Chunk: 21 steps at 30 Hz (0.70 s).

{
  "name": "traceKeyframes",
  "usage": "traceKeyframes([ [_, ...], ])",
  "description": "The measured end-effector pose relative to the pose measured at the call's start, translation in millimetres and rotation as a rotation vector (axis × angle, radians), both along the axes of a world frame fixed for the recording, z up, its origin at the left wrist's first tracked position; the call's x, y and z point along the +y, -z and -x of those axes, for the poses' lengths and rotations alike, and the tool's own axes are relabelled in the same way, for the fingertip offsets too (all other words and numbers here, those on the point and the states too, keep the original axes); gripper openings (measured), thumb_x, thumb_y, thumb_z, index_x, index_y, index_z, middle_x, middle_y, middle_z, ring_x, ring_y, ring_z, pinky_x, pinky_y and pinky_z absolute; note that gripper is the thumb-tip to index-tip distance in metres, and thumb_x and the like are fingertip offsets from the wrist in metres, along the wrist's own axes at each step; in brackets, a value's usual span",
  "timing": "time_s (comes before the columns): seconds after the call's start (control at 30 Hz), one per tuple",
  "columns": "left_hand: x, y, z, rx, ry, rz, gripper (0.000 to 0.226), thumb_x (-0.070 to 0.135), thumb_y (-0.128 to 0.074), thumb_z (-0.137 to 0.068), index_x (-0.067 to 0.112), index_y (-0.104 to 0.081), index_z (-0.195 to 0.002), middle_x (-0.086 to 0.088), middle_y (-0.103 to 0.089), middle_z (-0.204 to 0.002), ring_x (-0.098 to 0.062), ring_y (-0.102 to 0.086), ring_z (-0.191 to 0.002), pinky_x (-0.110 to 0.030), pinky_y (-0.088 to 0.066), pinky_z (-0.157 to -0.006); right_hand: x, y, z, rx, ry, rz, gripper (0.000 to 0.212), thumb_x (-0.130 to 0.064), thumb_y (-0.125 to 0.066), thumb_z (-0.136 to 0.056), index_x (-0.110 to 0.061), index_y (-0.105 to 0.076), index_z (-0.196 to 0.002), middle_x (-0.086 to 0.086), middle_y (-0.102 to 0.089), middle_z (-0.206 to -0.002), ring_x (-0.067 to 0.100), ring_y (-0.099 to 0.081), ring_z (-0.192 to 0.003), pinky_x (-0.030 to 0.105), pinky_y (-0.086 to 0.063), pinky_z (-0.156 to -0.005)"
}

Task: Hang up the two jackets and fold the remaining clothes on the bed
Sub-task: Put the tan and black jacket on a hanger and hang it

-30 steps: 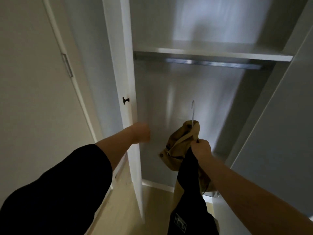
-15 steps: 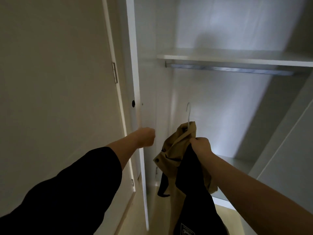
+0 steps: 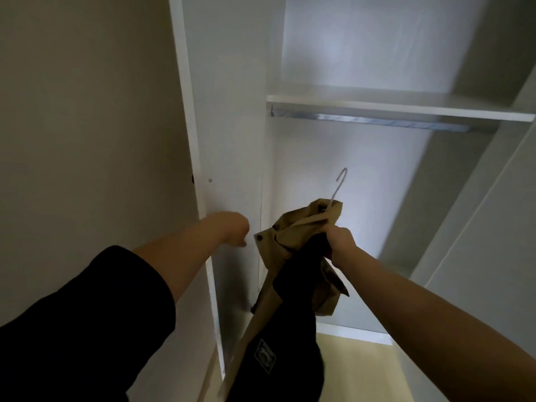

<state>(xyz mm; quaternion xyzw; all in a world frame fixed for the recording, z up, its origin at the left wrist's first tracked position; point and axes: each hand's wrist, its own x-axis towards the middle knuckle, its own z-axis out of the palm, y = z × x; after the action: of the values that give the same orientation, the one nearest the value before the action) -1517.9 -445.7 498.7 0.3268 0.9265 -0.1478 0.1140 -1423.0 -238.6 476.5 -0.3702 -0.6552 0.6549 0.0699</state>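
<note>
Open white closet [image 3: 232, 111] w/ shelf [image 3: 406, 107], rail [image 3: 377, 121], beige wall [image 3: 87, 111]

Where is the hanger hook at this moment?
In the head view, the hanger hook sticks up right of centre from the tan jacket gripped by the right hand, below the closet rail, not yet on it.

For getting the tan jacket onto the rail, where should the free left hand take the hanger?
Probably the bare wire neck just below the hanger hook, pinched from the left side. It sticks up clear above the tan jacket; the right hand already bunches the collar. The rail sits higher up.
</note>
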Motion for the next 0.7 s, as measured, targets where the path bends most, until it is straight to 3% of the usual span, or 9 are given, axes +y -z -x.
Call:
traceKeyframes([
  [0.1, 20, -9, 6, -0.154, -0.024, -0.228, 0.047, 0.041, -0.041, -0.098, 0.003, -0.059, -0.119, -0.011, -0.059, -0.122, -0.024, -0.055, -0.108, -0.03, -0.04, -0.09, 11, -8, 3, 0.079, 0.034, 0.192, 0.014, -0.014, -0.051, -0.096, -0.003, -0.051, -0.106, 0.011, -0.056, -0.083, 0.024, -0.056, -0.071, 0.029, -0.047, -0.054],
  [0.2, 58, -18, 6, -0.539, -0.068, -0.475, 0.053, 0.056, -0.037, -0.095, 0.011, -0.064, -0.106, -0.006, -0.066, -0.107, -0.016, -0.06, -0.092, -0.026, -0.045, -0.079, 29, -10, 11, 0.148, 0.024, 0.269, 0.017, -0.007, -0.051, -0.095, -0.003, -0.051, -0.11, 0.014, -0.058, -0.098, 0.028, -0.059, -0.084, 0.033, -0.053, -0.06],
  [0.27, 89, -20, 3, -0.682, -0.067, -0.526, 0.049, 0.063, -0.04, -0.089, 0.019, -0.063, -0.092, 0.001, -0.067, -0.092, -0.012, -0.063, -0.082, -0.025, -0.049, -0.07, 45, -7, 19, 0.164, 0.018, 0.266, 0.011, -0.007, -0.05, -0.095, -0.003, -0.054, -0.104, 0.013, -0.06, -0.098, 0.027, -0.06, -0.085, 0.033, -0.053, -0.064],
  [0.33, 120, -13, 6, -0.62, 0.031, -0.455, 0.039, 0.058, -0.05, -0.088, 0.021, -0.059, -0.079, 0.003, -0.063, -0.078, -0.01, -0.062, -0.069, -0.022, -0.049, -0.058, 64, -2, 32, 0.176, 0.008, 0.249, 0.006, -0.007, -0.05, -0.095, -0.004, -0.055, -0.095, 0.013, -0.06, -0.095, 0.026, -0.06, -0.082, 0.032, -0.052, -0.064],
  [0.4, 147, -3, 14, -0.489, 0.096, -0.39, 0.029, 0.037, -0.054, -0.09, 0.016, -0.054, -0.07, -0.002, -0.059, -0.068, -0.013, -0.058, -0.056, -0.021, -0.045, -0.047, 84, 1, 46, 0.178, -0.001, 0.218, 0.006, -0.008, -0.053, -0.094, -0.007, -0.055, -0.088, 0.012, -0.061, -0.091, 0.024, -0.06, -0.076, 0.03, -0.05, -0.058],
  [0.47, 172, 10, 27, -0.454, 0.076, -0.412, 0.029, 0.022, -0.047, -0.092, 0.011, -0.05, -0.065, -0.006, -0.054, -0.063, -0.017, -0.053, -0.051, -0.023, -0.043, -0.044, 104, 4, 63, 0.158, -0.036, 0.21, 0.007, -0.01, -0.056, -0.092, -0.008, -0.056, -0.086, 0.01, -0.062, -0.088, 0.022, -0.059, -0.072, 0.029, -0.049, -0.057],
  [0.53, 194, 18, 41, -0.419, 0.051, -0.447, 0.035, 0.02, -0.042, -0.096, 0.011, -0.046, -0.063, -0.005, -0.049, -0.062, -0.016, -0.048, -0.052, -0.023, -0.041, -0.047, 126, 6, 84, 0.125, -0.088, 0.167, 0.008, -0.014, -0.059, -0.091, -0.008, -0.058, -0.085, 0.01, -0.062, -0.088, 0.021, -0.059, -0.071, 0.029, -0.049, -0.06],
  [0.6, 217, 22, 60, -0.403, 0.028, -0.501, 0.039, 0.021, -0.04, -0.1, 0.015, -0.041, -0.061, -0.002, -0.044, -0.063, -0.011, -0.043, -0.054, -0.02, -0.036, -0.05, 147, 5, 107, 0.12, -0.125, 0.099, 0.013, -0.019, -0.06, -0.091, -0.006, -0.06, -0.091, 0.013, -0.063, -0.091, 0.025, -0.062, -0.079, 0.033, -0.051, -0.069],
  [0.7, 251, 20, 92, -0.392, -0.069, -0.643, 0.041, 0.022, -0.04, -0.1, 0.016, -0.04, -0.06, 0.001, -0.043, -0.064, -0.008, -0.041, -0.057, -0.013, -0.032, -0.048, 182, 0, 139, 0.128, -0.15, 0.001, 0.023, -0.025, -0.057, -0.092, -0.004, -0.062, -0.097, 0.019, -0.065, -0.109, 0.037, -0.06, -0.108, 0.045, -0.048, -0.093],
])
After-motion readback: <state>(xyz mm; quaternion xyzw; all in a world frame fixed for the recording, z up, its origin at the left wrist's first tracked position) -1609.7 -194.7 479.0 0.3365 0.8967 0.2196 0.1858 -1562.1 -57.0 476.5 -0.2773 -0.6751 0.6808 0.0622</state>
